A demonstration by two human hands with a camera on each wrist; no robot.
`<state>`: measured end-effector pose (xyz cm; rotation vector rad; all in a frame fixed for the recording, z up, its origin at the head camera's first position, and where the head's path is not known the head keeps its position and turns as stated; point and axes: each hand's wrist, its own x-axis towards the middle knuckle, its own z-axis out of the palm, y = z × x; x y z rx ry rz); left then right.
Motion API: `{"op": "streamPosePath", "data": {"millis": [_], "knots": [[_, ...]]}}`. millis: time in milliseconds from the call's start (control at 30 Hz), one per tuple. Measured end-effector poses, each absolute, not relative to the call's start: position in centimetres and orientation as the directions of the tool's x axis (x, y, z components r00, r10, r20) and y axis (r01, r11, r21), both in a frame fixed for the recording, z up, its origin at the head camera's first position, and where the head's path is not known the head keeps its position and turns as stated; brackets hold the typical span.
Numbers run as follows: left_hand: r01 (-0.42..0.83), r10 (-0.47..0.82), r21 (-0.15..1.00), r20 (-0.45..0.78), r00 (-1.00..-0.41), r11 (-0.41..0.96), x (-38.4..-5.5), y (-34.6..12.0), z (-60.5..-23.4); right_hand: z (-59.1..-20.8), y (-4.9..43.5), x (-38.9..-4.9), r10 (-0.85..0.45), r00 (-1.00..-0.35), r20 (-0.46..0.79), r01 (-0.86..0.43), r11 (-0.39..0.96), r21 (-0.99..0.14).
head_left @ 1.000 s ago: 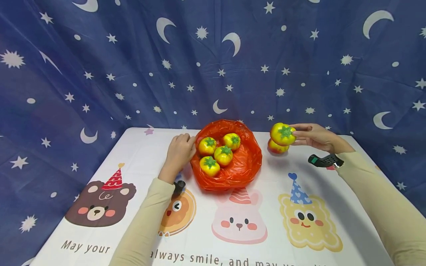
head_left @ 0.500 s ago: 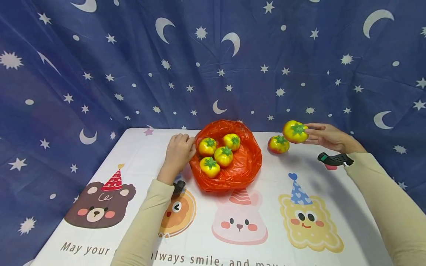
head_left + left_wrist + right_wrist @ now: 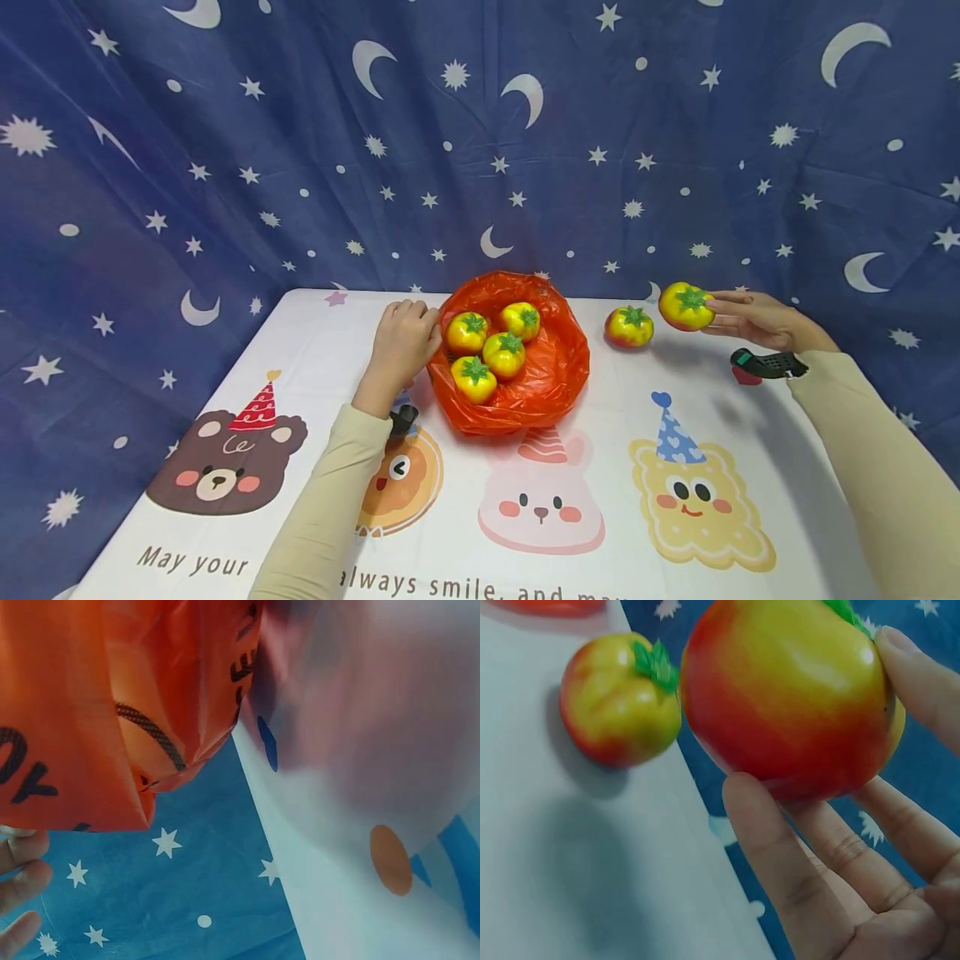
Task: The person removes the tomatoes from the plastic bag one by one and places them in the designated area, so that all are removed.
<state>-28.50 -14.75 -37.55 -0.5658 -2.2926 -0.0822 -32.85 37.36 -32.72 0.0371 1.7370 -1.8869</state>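
Note:
My right hand (image 3: 767, 322) pinches a yellow-and-red toy tomato (image 3: 686, 307) with a green leafy top, held above the table's back right. The right wrist view shows the thumb and fingers around this tomato (image 3: 795, 697). To its left a second toy tomato (image 3: 628, 327) rests on the table. My left hand (image 3: 406, 337) grips the left rim of a red plastic bag (image 3: 551, 375), its fingers curled. Inside the open bag lie several toy tomatoes (image 3: 504, 355). Close up in the left wrist view, the bag (image 3: 67, 712) partly hides the left fingers (image 3: 22, 889).
A white tablecloth (image 3: 315, 467) with printed cartoon figures and lettering covers the table. Directly behind it hangs a dark blue curtain (image 3: 420, 225) with moons and stars. Each wrist wears a black camera mount, the right one (image 3: 768, 364) in plain sight.
My right hand has carried its toy tomato rightward, away from above the other one, which now shows fully. In the last half second it has dropped slightly. The left hand and bag stay put.

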Motion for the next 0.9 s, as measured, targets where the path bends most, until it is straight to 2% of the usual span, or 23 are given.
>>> {"op": "streamPosePath", "data": {"millis": [533, 900], "knots": [[0.412, 0.367, -0.098, 0.667, -0.648, 0.906, -28.4, -14.6, -37.5, -35.8, 38.6, -34.4, -0.301, -0.827, -0.475, 0.469, 0.099, -0.878], [0.412, 0.371, -0.111, 0.682, -0.630, 0.904, -28.5, -14.6, -37.5, -37.3, 39.3, -34.9, -0.287, -0.818, -0.499, 0.446, 0.234, -0.864]]}}
